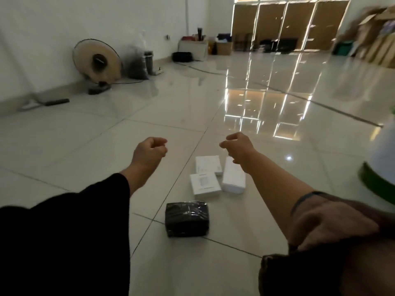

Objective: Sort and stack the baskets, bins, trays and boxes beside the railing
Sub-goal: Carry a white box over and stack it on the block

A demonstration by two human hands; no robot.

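Observation:
Three white boxes lie together on the tiled floor: one at the back [207,164], one in front of it [204,185], and a longer one to their right [233,178]. A black plastic-wrapped package [187,218] sits nearer to me. My left hand [149,152] hovers above the floor left of the boxes, its fingers curled into a fist that holds nothing. Over the far edge of the boxes, my right hand [237,148] has loosely curled fingers and is empty. A blurred white and green object [380,167] shows at the right edge.
A floor fan [97,63] leans at the left wall, with a cable running across the floor. Cardboard boxes [224,48] and a green crate [344,48] stand far back by the windows. Another hand [331,225] rests on brown cloth at lower right.

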